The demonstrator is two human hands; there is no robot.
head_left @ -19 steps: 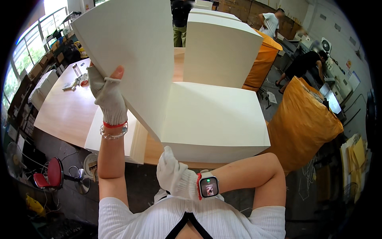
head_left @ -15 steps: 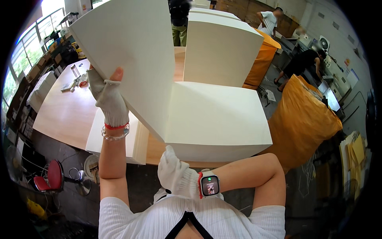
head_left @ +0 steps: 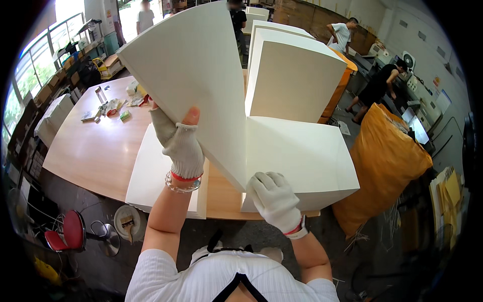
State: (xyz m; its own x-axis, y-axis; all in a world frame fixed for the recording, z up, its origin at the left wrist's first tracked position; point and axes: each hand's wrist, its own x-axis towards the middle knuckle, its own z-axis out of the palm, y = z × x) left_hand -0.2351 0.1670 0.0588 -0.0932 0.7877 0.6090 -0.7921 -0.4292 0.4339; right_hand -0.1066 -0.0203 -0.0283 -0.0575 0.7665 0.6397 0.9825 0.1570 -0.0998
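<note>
My left hand (head_left: pixel 182 146), in a white fingertip-less glove, grips the left edge of a raised wad of large white paper (head_left: pixel 193 70), its bare thumb on the near face. That wad stands tilted up to the left, meeting a flat white paper stack (head_left: pixel 302 153) along a crease. My right hand (head_left: pixel 275 201), also gloved, has its fingers bent over the near left corner of the flat stack, by the foot of the crease; its thumb is hidden. Another white stack (head_left: pixel 153 173) lies on the table (head_left: pixel 83 146) below my left forearm.
Tall white paper stacks (head_left: pixel 297 78) stand behind. An orange sack (head_left: pixel 377 166) bulges at the right. Small items and a bottle (head_left: pixel 100 94) lie on the table's far left. A red stool (head_left: pixel 74 229) and a bucket with a brush (head_left: pixel 128 226) stand lower left. Several people work farther back.
My right hand has moved from in front of my chest, up and right onto the flat stack's near corner. The raised wad and my left hand appear farther right as the view has shifted.
</note>
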